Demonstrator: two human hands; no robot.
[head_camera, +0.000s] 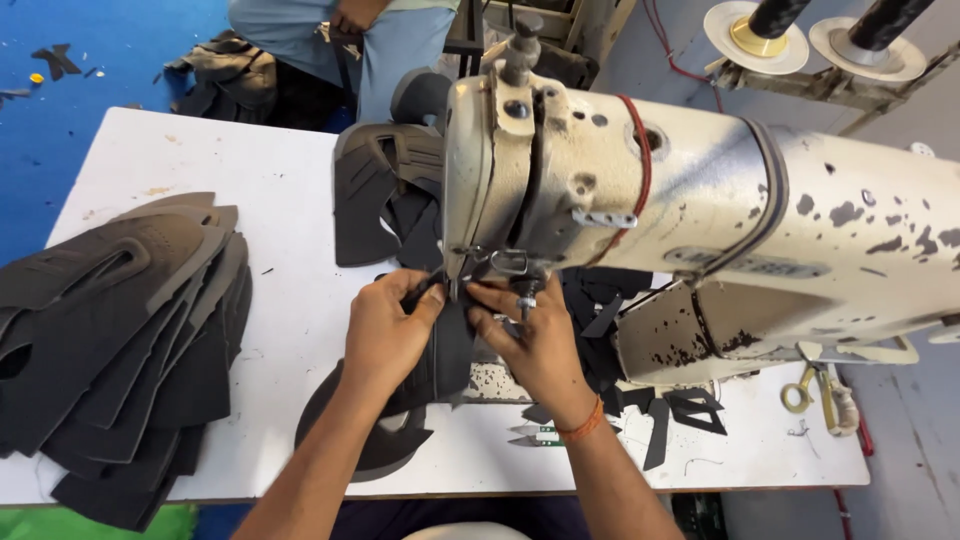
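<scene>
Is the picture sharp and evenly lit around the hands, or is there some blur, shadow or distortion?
Head view: evenly lit, soft shadows; left hand and right hand sharp on the dark piece; sewing machine bulges with wide-angle distortion; needle area shadowed.

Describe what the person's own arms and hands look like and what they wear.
Both forearms are bare, with no sleeves in view and no gloves. The left hand wears nothing: no ring, band or watch shows. The right hand is also ungloved, and its wrist carries an orange thread band wound round it. Fingernails look short and unpainted.
</scene>
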